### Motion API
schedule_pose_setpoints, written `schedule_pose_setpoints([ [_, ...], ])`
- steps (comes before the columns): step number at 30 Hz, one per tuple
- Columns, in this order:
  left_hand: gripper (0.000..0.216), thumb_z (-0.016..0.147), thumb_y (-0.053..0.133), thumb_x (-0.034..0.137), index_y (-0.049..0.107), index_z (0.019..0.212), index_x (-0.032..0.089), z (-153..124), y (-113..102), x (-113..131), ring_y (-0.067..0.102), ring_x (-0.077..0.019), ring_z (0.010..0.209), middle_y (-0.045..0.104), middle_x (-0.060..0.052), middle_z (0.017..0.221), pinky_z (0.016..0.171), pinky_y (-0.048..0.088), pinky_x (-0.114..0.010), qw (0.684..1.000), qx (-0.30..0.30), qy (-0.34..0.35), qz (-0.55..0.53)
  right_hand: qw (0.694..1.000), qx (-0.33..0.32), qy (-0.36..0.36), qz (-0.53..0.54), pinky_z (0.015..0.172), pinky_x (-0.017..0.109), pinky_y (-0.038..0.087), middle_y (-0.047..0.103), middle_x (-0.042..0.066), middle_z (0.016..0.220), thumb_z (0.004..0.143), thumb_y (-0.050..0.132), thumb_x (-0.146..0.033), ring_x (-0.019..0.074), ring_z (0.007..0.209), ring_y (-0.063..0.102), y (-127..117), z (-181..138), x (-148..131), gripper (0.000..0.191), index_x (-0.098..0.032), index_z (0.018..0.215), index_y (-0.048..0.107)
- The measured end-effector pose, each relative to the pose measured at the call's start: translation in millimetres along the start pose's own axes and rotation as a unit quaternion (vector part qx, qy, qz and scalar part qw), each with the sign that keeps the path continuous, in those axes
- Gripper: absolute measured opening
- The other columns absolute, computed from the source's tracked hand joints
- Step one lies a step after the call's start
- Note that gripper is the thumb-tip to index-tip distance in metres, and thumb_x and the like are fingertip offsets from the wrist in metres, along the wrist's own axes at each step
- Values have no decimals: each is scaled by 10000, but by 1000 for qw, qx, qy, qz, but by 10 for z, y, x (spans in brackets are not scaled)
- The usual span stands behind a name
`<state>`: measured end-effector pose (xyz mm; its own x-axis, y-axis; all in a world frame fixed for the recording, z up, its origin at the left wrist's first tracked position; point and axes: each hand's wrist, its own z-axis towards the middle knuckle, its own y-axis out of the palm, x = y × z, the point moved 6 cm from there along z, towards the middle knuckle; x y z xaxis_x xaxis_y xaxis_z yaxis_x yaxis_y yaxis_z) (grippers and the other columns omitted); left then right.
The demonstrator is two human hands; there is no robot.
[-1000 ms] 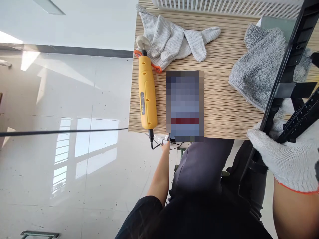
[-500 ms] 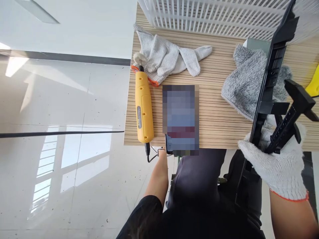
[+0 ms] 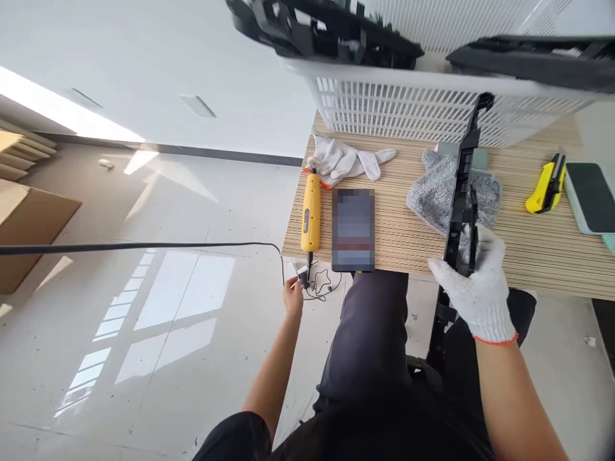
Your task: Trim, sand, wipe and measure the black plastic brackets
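My right hand (image 3: 475, 288), in a white knit glove, is closed round a long black plastic part (image 3: 460, 192) that stands upright at the table's front edge. My bare left hand (image 3: 293, 296) hangs below the table's left corner, fingers closed on a thin black cable (image 3: 319, 286) by a small white plug. The cable leads up to a yellow rotary tool (image 3: 311, 212) lying on the striped wooden table (image 3: 403, 230). A dark flat device (image 3: 353, 229) lies beside the tool.
A pair of white knit gloves (image 3: 348, 161) and a grey fluffy cloth (image 3: 432, 195) lie on the table. A white slatted basket (image 3: 432, 105) holding black parts stands at the back. A yellow utility knife (image 3: 545, 186) and a phone (image 3: 589, 195) lie at right. A cardboard box (image 3: 29, 224) stands on the floor.
The view has pulled back and up, showing the basket and the right side of the table. My left hand has dropped slightly lower and left under the table edge. My right hand keeps its grip.
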<state>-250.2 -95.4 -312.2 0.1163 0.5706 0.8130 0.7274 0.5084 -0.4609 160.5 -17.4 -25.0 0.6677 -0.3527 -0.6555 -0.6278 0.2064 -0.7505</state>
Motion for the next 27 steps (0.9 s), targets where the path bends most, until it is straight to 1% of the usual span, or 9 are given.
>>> schedule_pose_setpoints([
  [5, 96, 884, 585, 275, 552, 872, 186, -917, -201, 269, 595, -175, 816, 592, -13, 853, 729, 488, -300, 998, -21, 22, -58, 997, -7, -55, 48, 790, 421, 511, 678, 33, 981, 683, 763, -562, 264, 839, 664, -37, 45, -69, 796, -265, 1353, 451],
  [8, 128, 897, 578, 324, 532, 877, 206, -1614, -201, 678, 574, -177, 816, 577, -12, 867, 771, 475, -314, 988, -62, 98, -99, 994, -55, -65, 67, 754, 392, 510, 684, 4, 898, 701, 751, -573, 243, 763, 658, -43, -10, -124, 746, -265, 1322, 475],
  [11, 168, 950, 539, 361, 565, 1016, 209, -2197, -23, 1270, 603, -194, 902, 619, -54, 988, 828, 492, -334, 940, -234, 212, -132, 986, -96, -93, 95, 767, 377, 508, 692, -9, 877, 736, 726, -561, 234, 758, 668, -16, -175, -215, 676, -270, 1302, 500],
  [13, 467, 888, 647, 388, 507, 1293, 203, -2530, 172, 1630, 586, -264, 1176, 603, -135, 1278, 971, 486, -398, 859, -419, 260, -137, 985, -82, -100, 119, 771, 369, 505, 700, -4, 885, 755, 706, -560, 235, 766, 672, -18, -300, -245, 657, -269, 1309, 506],
  [15, 898, 703, 841, 374, 368, 1447, 204, -2771, 344, 1838, 593, -309, 1218, 552, -188, 1405, 993, 495, -440, 780, -566, 251, -97, 986, -41, -80, 142, 751, 363, 503, 708, 6, 883, 757, 695, -575, 240, 760, 672, -53, -399, -213, 671, -258, 1319, 511],
  [17, 860, 662, 867, 325, 423, 1389, 205, -2920, 467, 1918, 661, -304, 1116, 590, -184, 1377, 911, 535, -426, 726, -644, 240, -31, 987, -10, -50, 155, 723, 359, 501, 712, 13, 863, 750, 689, -595, 246, 745, 672, -104, -466, -135, 687, -243, 1316, 524],
  [21, 384, 826, 668, 214, 518, 1179, 196, -3071, 613, 1835, 723, -233, 948, 677, -118, 1193, 737, 570, -333, 690, -706, 152, -54, 988, -36, -40, 146, 709, 367, 516, 708, 9, 814, 810, 631, -621, 256, 734, 683, -200, -500, 52, 625, -239, 1296, 539],
  [24, 457, 775, 597, 102, 491, 1210, 191, -3113, 681, 1658, 730, -204, 826, 686, -93, 1065, 598, 565, -266, 662, -734, 33, -147, 983, -57, -112, 135, 810, 398, 545, 727, 68, 1029, 923, 488, -601, 274, 927, 704, -274, -468, 138, 557, -243, 1348, 522],
  [27, 647, 711, 546, 59, 434, 1326, 223, -3064, 728, 1562, 738, -206, 796, 683, -74, 1050, 547, 567, -246, 632, -740, -32, -226, 973, -68, -176, 132, 919, 405, 539, 701, 120, 1164, 982, 352, -559, 268, 1036, 687, -318, -403, 187, 548, -210, 1348, 562],
])
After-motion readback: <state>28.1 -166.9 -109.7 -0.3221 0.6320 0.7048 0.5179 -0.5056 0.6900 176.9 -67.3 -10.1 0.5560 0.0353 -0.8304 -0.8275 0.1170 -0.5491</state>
